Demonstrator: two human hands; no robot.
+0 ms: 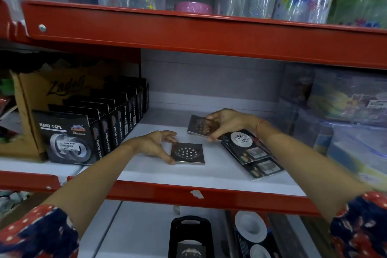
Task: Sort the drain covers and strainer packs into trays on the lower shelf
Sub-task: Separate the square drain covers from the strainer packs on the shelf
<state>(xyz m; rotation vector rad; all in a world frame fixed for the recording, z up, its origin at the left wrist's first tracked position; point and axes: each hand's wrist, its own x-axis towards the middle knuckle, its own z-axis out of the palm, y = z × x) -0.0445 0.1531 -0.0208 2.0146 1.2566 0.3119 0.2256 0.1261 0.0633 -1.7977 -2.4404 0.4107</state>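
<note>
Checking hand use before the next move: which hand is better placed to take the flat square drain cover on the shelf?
Left. The left hand already pinches the square drain cover's edge; the right hand holds another cover.

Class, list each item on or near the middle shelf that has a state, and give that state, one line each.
Left hand: gripping the flat drain cover's left edge.
Flat drain cover: lying on the shelf.
Right hand: holding the second drain cover.
Second drain cover: tilted, lifted.
Strainer packs: stacked flat.
Nano tape boxes: upright, in a row.
</note>
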